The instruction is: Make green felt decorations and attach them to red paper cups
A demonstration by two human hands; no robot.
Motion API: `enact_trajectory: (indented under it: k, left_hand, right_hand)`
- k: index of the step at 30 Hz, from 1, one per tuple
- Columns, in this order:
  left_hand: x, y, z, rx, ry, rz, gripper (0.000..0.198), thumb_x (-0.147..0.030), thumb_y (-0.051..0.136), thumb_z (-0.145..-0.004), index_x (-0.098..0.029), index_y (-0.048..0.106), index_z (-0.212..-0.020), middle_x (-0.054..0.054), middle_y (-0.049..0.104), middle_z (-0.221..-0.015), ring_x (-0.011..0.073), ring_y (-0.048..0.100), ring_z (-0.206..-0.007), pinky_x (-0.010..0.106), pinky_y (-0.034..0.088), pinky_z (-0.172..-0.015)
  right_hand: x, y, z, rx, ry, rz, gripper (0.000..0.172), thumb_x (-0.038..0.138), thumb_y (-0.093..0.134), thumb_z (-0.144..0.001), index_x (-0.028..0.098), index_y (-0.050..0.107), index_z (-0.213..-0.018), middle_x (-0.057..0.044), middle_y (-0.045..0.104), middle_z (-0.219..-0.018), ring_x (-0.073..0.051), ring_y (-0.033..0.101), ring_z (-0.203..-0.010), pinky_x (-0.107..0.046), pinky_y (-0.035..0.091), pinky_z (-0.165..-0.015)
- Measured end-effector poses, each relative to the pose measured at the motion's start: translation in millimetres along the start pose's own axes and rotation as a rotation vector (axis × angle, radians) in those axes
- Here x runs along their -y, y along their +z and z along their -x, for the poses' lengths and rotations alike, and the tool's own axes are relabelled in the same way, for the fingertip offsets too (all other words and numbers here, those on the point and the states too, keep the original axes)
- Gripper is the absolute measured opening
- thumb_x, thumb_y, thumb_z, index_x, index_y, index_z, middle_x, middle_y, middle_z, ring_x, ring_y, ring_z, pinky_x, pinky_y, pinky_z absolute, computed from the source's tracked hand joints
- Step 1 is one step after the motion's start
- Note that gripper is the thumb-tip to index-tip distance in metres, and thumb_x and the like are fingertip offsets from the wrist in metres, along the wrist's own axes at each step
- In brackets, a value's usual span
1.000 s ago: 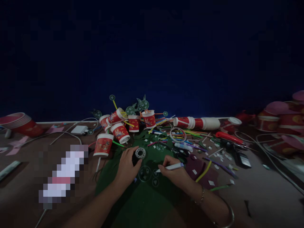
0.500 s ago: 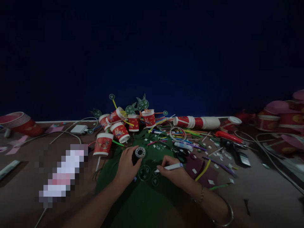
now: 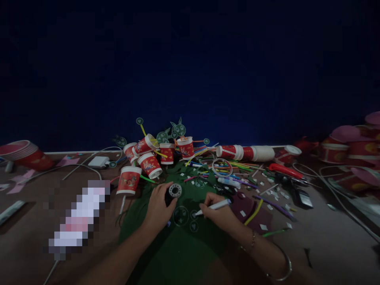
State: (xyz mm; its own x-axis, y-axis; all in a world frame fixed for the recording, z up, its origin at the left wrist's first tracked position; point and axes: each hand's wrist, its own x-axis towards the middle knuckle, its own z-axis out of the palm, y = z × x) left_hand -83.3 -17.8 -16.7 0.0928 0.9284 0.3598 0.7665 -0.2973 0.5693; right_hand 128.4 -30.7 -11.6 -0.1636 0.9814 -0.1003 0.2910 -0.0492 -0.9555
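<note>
My left hand [image 3: 157, 209] grips a small black spool with a white perforated top [image 3: 174, 191], holding it upright on a dark green felt sheet [image 3: 178, 253]. In my right hand [image 3: 218, 215] is a white marker pen [image 3: 214, 206], its tip resting on the felt beside faint drawn circles [image 3: 181, 215]. A bracelet and a bangle sit on my right wrist.
Red paper cups [image 3: 150, 164] with straws and green cut-outs crowd behind the felt. Coloured straws, white paper scraps, a tape ring [image 3: 222, 168], a red-handled cutter [image 3: 285, 170], a stack of cups lying down [image 3: 246, 153], cables and a charger [image 3: 99, 162] lie around. A pixelated patch is at left.
My right hand has tilted the marker slightly upward and shifted a little toward the circles. The left hand and spool have stayed put.
</note>
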Motion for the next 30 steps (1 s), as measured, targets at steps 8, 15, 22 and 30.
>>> enact_trajectory:
  k: [8,15,22,30]
  left_hand:
    - [1.8,2.1,0.3,-0.004,-0.012,0.008,0.042,-0.019,0.058,-0.073,-0.020,0.049,-0.114,0.008,0.056,-0.108,0.0249,0.050,-0.104,0.043,0.041,-0.091]
    - [-0.7,2.2,0.7,-0.055,-0.068,-0.049,0.044,-0.019,0.059,-0.070,-0.021,0.051,-0.113,0.008,0.055,-0.105,0.0267,0.050,-0.102,0.044,0.041,-0.090]
    - [-0.1,2.4,0.2,-0.026,-0.097,-0.068,0.042,-0.022,0.058,-0.071,-0.020,0.051,-0.112,0.008,0.056,-0.104,0.0267,0.050,-0.103,0.043,0.041,-0.087]
    - [-23.8,-2.9,8.1,0.082,0.028,-0.044,0.036,-0.027,0.064,-0.068,-0.023,0.054,-0.101,0.006,0.058,-0.105,0.0258,0.051,-0.102,0.043,0.037,-0.088]
  right_hand:
    - [1.3,-1.5,-17.4,-0.057,0.033,-0.159,0.018,0.025,0.055,-0.065,0.021,0.042,-0.054,0.006,0.049,-0.039,-0.009,0.043,-0.038,-0.019,0.030,-0.041]
    - [4.1,1.6,-41.7,0.024,-0.014,-0.201,0.019,0.024,0.058,-0.064,0.020,0.043,-0.054,0.007,0.049,-0.039,-0.008,0.045,-0.038,-0.018,0.029,-0.040]
    - [6.4,-4.6,-48.6,0.023,0.083,-0.459,0.028,0.033,0.063,-0.065,0.020,0.040,-0.057,0.008,0.048,-0.042,-0.006,0.041,-0.035,-0.016,0.019,-0.034]
    - [9.1,-10.7,-45.8,0.027,0.104,-0.649,0.033,0.034,0.067,-0.062,0.019,0.038,-0.056,0.008,0.044,-0.043,-0.005,0.037,-0.037,-0.017,0.018,-0.036]
